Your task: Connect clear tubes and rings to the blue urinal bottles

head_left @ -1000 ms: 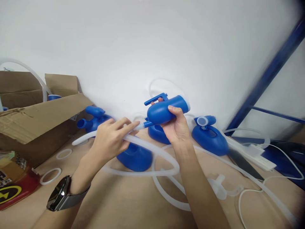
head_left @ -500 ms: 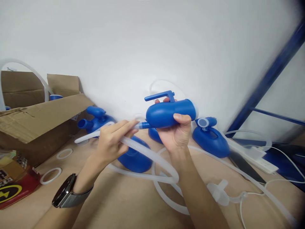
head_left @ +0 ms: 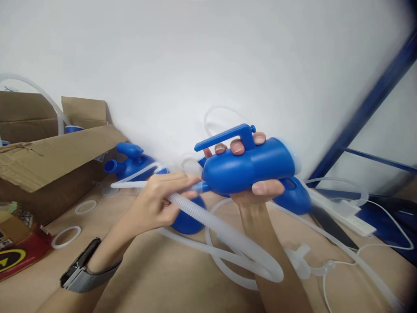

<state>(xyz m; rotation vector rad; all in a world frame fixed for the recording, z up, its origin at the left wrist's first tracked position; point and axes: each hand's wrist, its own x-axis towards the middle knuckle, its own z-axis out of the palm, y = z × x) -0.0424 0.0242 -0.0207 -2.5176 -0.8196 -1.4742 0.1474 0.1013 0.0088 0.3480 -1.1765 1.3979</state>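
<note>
Left of me, an open cardboard box (head_left: 71, 148) backs two white rings (head_left: 67, 237) and a red packet (head_left: 22, 254); right, a power strip (head_left: 350, 215) and a clear cap (head_left: 301, 261) lie on the table (head_left: 146, 278). A low blue bottle (head_left: 189, 221) is partly hidden behind my left hand (head_left: 159, 200), whose fingers pinch a ribbed translucent hose (head_left: 211, 221) near its end, by the spout; its loop crosses my right forearm. Above the table, my right hand (head_left: 250, 200) cups a smooth blue vessel (head_left: 250, 167), fingers curled behind under its handle, thumb along the near side; it lies nearly level, rounded end leftward, pale rim rightward
</note>
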